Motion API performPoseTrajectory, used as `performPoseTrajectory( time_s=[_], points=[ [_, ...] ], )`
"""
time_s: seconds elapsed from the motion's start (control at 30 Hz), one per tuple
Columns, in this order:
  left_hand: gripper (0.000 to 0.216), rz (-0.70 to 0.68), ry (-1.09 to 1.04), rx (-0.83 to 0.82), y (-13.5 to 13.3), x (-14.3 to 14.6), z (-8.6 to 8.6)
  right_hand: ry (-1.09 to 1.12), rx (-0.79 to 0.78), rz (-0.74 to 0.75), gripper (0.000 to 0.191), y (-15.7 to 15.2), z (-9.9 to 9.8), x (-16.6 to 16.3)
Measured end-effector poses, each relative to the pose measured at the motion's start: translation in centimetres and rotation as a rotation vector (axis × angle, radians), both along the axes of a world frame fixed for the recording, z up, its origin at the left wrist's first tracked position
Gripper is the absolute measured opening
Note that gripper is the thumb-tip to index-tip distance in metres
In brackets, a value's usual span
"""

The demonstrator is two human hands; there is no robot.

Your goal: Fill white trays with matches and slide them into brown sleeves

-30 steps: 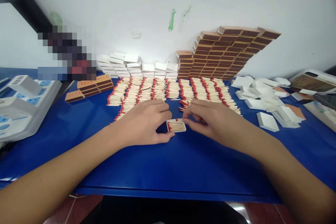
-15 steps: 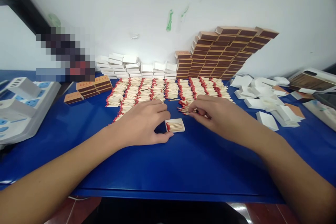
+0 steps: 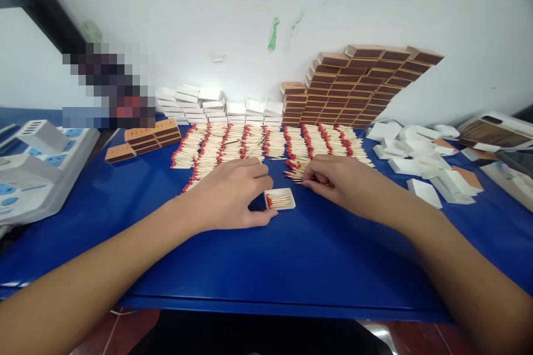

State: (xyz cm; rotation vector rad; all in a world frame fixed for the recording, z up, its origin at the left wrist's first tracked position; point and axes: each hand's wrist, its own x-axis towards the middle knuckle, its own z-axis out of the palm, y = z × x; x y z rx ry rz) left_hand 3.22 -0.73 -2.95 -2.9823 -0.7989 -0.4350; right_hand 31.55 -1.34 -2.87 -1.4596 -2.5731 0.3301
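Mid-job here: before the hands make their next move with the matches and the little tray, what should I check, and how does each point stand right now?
1. Small white cardboard tray steadied: ok, left hand holds its left end between thumb and forefinger.
2. Tray flat on the blue table: ok.
3. Red-tipped wooden matches in the tray lying parallel: ok, heads to the left.
4. Right hand on the loose match rows: ok, fingertips at their near edge.
5. Matches actually pinched by the right hand: cannot tell, its fingers hide them.
6. Table bare between rows and tray: ok.
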Motion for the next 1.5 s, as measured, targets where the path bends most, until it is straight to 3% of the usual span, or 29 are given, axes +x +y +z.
performPoseTrajectory(
  time_s=[0.67, 1.0, 1.2, 1.5],
  points=[
    [0.03, 0.001, 0.005, -0.006, 0.1, -0.1, 0.1, 0.041, 0.067, 0.063, 0.017, -0.1, 0.2, -0.4],
    [0.03, 0.0, 0.004, -0.011, 0.0, 0.0, 0.1, 0.01, 0.03, 0.024, 0.015, -0.1, 0.2, -0.4],
    [0.03, -0.009, 0.012, -0.011, 0.1, 0.0, 0.0, 0.155, 0.084, 0.09, 0.009, -1.8, 0.7, -2.2],
    [0.03, -0.016, -0.002, -0.001, 0.0, 0.0, 0.0, 0.129, 0.083, 0.139, 0.01, -2.9, 0.1, -3.7]
  ],
)
